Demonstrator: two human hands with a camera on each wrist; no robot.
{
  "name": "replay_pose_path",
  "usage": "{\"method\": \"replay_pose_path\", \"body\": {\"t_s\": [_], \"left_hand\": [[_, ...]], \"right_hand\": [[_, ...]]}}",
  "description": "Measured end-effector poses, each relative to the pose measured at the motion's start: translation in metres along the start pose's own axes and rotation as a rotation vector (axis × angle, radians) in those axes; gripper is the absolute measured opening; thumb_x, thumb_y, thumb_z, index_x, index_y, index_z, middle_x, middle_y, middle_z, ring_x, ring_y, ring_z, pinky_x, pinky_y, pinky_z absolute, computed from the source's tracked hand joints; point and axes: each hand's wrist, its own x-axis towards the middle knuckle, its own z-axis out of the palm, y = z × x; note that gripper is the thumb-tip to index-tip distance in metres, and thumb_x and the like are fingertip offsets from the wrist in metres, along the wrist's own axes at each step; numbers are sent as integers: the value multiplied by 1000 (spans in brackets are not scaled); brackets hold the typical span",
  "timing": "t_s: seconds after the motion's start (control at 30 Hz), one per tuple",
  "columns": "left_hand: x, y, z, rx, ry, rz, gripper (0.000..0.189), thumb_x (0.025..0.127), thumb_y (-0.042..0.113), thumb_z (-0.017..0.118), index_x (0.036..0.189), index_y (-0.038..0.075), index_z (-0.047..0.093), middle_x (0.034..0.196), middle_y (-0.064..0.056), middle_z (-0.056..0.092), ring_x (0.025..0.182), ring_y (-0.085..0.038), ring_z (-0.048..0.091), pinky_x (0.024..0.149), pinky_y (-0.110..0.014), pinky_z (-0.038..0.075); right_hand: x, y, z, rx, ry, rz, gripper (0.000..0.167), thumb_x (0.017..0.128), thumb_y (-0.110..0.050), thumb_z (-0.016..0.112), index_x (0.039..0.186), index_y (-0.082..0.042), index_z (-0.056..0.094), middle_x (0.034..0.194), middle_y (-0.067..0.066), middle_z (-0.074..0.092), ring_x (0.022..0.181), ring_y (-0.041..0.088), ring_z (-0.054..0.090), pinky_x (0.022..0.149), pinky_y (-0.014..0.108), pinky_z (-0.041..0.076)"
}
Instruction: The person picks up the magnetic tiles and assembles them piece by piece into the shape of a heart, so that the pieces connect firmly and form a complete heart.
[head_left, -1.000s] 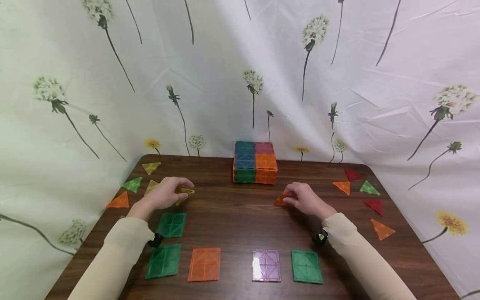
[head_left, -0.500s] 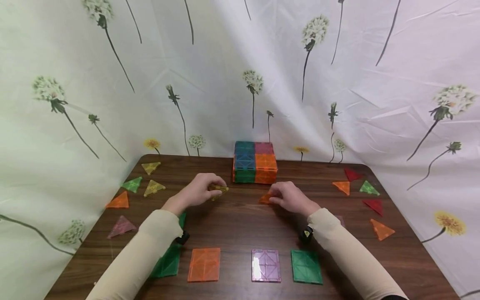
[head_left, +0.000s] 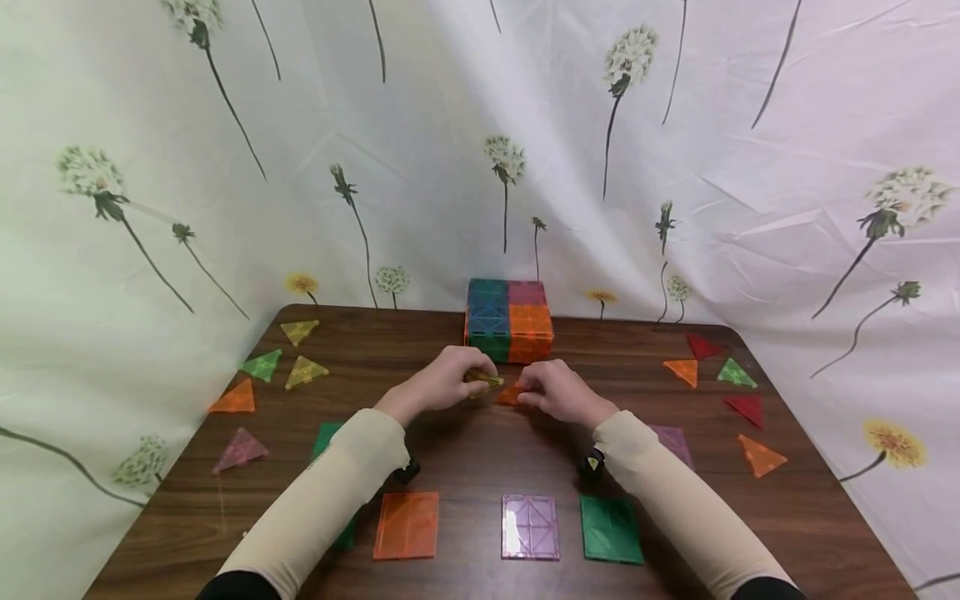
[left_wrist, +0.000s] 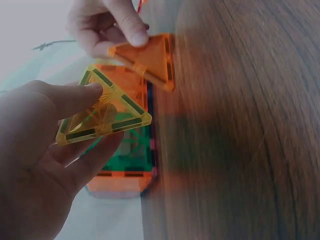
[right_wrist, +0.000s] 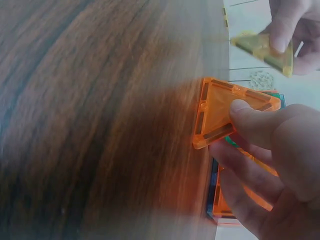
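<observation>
My left hand [head_left: 454, 379] pinches a clear yellow triangle magnetic tile [left_wrist: 105, 107] between thumb and fingers. In my right hand [head_left: 561, 392] an orange triangle magnetic tile [right_wrist: 220, 112] is pinched the same way, thumb on its face. The two tiles are close together in the head view, and a small gap seems to part them. Both hands hover over the wooden table just in front of a box built of square tiles [head_left: 531, 321], blue, green, orange and pinkish. The left wrist view shows the box's orange and green side behind the yellow tile.
Loose triangle tiles lie along the left edge, among them a pink triangle [head_left: 241, 450], and along the right edge, such as a red triangle [head_left: 746, 409]. Nearer me are an orange square [head_left: 407, 525], a purple square [head_left: 530, 527] and a green square [head_left: 611, 530]. A flower-print cloth [head_left: 420, 167] hangs behind.
The left hand has carried the yellow triangle rightward from the left side. The right hand has moved left with the orange triangle, so the two have drawn together before the box.
</observation>
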Motion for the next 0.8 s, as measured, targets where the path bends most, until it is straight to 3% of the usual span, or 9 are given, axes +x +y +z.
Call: {"method": "replay_pose_path", "body": {"t_s": [0.53,0.8], "left_hand": [[11,1,14,-9,-37,-36,16,98,7,74,114,8,76,109,-5,74,104,-23,68,96,-42,56],[13,2,19,-21,-9,-21,12,99,8,73,110,8,78,107,-5,74,102,-23,69,94,-42,58]], "right_hand": [[4,-3,4,-7,6,-7,7,93,-10,81,90,-14,76,82,-6,71,72,7,60,70,26,57],[2,-2,4,-14,16,-4,7,92,-10,82,90,-15,77,82,-7,71,73,7,60,70,25,57]]}}
